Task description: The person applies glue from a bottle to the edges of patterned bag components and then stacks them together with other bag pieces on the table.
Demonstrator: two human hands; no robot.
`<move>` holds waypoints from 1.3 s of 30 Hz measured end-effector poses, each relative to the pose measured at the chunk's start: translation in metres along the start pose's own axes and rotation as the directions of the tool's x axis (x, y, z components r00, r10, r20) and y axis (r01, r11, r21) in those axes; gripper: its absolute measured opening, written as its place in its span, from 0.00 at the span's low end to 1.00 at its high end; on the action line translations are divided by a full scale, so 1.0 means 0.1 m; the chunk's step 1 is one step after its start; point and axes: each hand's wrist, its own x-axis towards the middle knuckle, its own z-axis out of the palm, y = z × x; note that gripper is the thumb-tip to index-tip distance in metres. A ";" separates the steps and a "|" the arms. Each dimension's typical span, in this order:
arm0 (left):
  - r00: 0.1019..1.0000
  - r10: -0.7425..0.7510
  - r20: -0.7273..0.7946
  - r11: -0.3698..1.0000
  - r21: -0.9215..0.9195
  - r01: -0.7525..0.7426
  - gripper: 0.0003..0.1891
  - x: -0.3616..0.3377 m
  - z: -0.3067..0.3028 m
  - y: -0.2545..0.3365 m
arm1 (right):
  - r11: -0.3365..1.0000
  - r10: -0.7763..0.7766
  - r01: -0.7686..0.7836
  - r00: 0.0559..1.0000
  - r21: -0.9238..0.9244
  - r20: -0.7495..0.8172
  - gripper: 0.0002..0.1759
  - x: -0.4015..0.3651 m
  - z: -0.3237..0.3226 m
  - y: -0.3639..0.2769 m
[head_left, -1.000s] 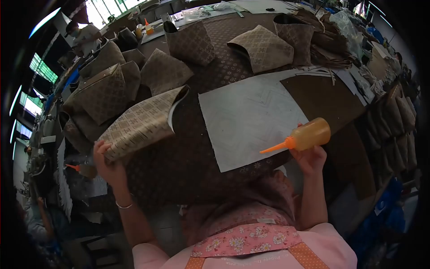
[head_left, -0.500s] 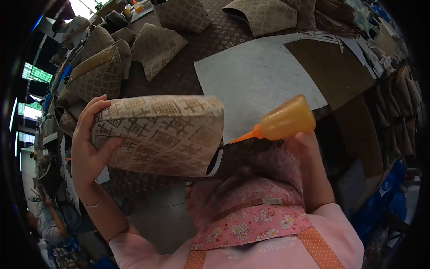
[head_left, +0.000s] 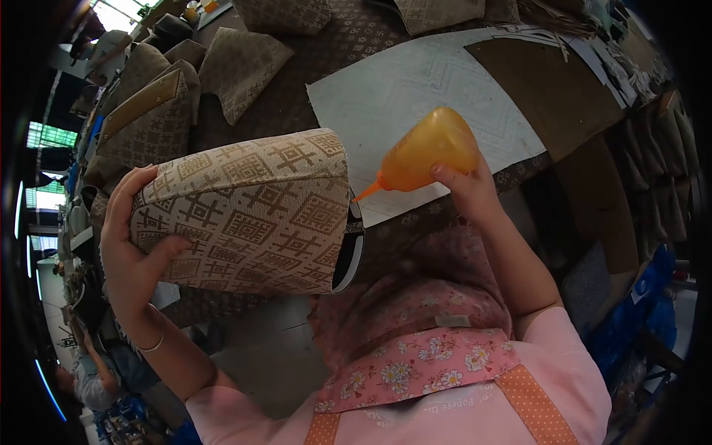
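Observation:
My left hand [head_left: 141, 248] grips one end of a patterned beige fabric piece [head_left: 248, 215], shaped like a hollow bag body and held on its side above the table. The thumb lies along its near face while the fingers wrap over the far edge. At its other end a dark opening with a white inner edge [head_left: 352, 259] faces right. My right hand [head_left: 469, 184] is closed around a soft yellow glue bottle [head_left: 432, 152], tilted down to the left. The bottle's orange nozzle [head_left: 368, 191] has its tip right at the rim of that opening.
A white sheet [head_left: 415, 89] and a brown panel [head_left: 545, 96] lie on the patterned table. More fabric bodies [head_left: 241, 70] stand at the back and left. Stacked pieces [head_left: 660, 170] are on the right, near blue plastic [head_left: 645, 297]. Another person [head_left: 96, 374] is at far left.
The glue bottle has moved left and up, bringing its nozzle to the rim. The fabric piece has shifted left and turned, showing more of its patterned side.

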 end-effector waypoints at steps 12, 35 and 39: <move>1.000 0.010 0.020 1.000 0.017 -0.011 0.40 0.01 0.01 0.05 | 0.978 0.201 -0.196 0.976 0.072 -0.079 0.32 0.05 0.06 0.05; 0.997 0.075 -0.007 0.995 0.064 -0.075 0.30 -0.08 0.03 0.16 | 0.865 0.409 -0.357 0.909 0.353 -0.083 0.29 -0.66 0.14 0.21; 0.986 0.007 -0.164 0.999 0.035 -0.001 0.24 -0.32 -0.01 0.10 | 0.753 0.393 -0.357 0.918 0.553 0.057 0.30 -0.70 -0.03 0.13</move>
